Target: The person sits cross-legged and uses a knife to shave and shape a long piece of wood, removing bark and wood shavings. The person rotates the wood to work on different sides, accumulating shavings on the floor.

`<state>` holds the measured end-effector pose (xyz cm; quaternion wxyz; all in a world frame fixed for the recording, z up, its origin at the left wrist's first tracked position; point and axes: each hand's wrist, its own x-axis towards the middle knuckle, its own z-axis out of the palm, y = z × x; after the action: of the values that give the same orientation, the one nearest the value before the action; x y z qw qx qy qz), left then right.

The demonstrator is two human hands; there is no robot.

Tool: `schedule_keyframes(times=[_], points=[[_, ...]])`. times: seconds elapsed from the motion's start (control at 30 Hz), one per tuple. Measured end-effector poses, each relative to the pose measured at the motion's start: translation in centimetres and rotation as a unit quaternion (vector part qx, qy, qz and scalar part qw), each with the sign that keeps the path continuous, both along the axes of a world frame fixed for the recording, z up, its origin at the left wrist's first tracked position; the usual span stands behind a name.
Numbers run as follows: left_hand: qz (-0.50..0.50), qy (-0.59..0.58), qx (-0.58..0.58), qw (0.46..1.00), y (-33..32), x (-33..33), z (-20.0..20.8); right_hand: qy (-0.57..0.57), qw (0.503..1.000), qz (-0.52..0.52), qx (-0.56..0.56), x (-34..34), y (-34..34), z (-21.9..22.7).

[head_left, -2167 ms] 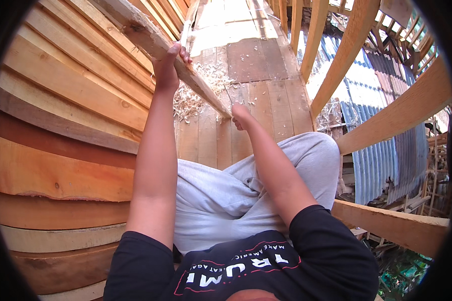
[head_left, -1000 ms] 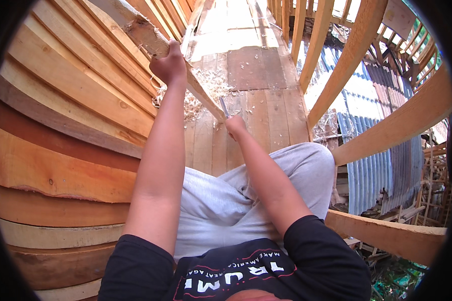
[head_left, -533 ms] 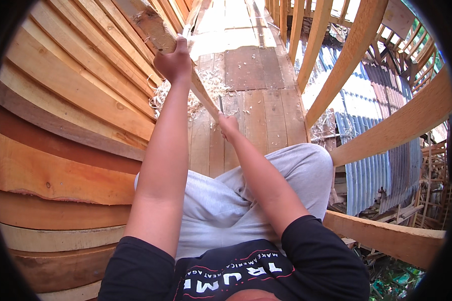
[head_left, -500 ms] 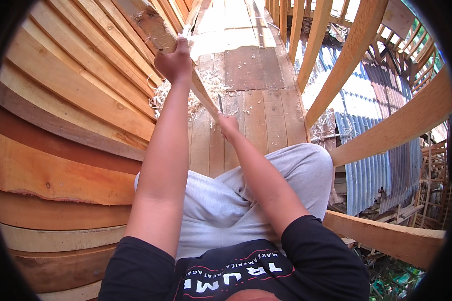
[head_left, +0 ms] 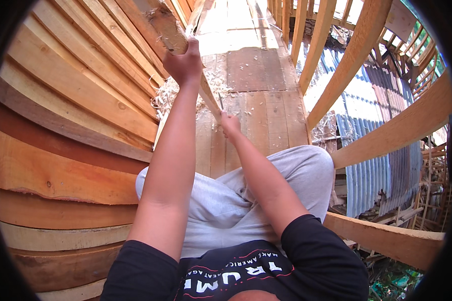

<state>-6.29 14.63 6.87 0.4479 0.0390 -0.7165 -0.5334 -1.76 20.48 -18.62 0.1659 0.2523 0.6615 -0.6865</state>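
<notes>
Wrapped against the lower end of a rough wooden block [head_left: 167, 31] flecked with shavings, my left hand [head_left: 184, 62] is stretched far forward. A long, narrow wooden strip [head_left: 210, 98] runs from beside that hand down toward me. Its near end is in my right hand [head_left: 230, 124], whose fingers are closed around it. A thin dark blade-like piece [head_left: 220, 101] sticks up by the right fingers; its other end is hidden. How the block and the strip meet behind my left hand cannot be seen.
Curled wood shavings [head_left: 213, 83] lie on the plank floor [head_left: 271, 113] beyond my hands. Stacked boards [head_left: 75, 95] form a wall on the left. Upright posts [head_left: 354, 65] line the right edge, with corrugated metal sheets [head_left: 364, 175] below. My crossed legs [head_left: 296, 173] are close underneath.
My left hand and the wooden block have shifted slightly to the right. The strip has shifted a little with them, while my right hand has barely moved.
</notes>
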Motion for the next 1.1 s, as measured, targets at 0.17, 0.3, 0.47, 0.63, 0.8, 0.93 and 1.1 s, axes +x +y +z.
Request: schedule_keyframes(times=[0.17, 0.3, 0.47, 0.63, 0.8, 0.93, 1.1], points=[[0.001, -0.014, 0.001, 1.0, -0.1, -0.1, 0.0, -0.017, 0.999, -0.005, -0.031, 0.0, 0.5, 1.0], [0.008, -0.022, 0.0, 1.0, -0.3, 0.4, 0.2, -0.029, 0.997, -0.001, -0.067, 0.2, 0.8, 1.8], [-0.003, 0.015, 0.022, 1.0, -0.5, 0.5, 0.1, -0.056, 0.993, 0.003, -0.1, 0.2, 1.3, 2.4], [-0.022, 0.009, 0.045, 0.999, -0.6, 0.4, 0.2, -0.074, 0.989, 0.003, -0.127, -0.2, 1.7, 1.8], [0.016, 0.033, -0.001, 0.999, -1.6, -0.3, -0.4, -0.074, 0.978, -0.035, -0.193, -0.8, 2.2, 1.4], [0.004, 0.027, 0.012, 1.0, -1.9, -0.7, -0.6, -0.083, 0.984, -0.035, -0.155, -1.2, 2.5, 0.7], [-0.02, -0.013, 0.06, 0.998, -1.8, 0.5, -0.1, -0.088, 0.987, -0.054, -0.126, -0.8, 2.2, 0.8]])
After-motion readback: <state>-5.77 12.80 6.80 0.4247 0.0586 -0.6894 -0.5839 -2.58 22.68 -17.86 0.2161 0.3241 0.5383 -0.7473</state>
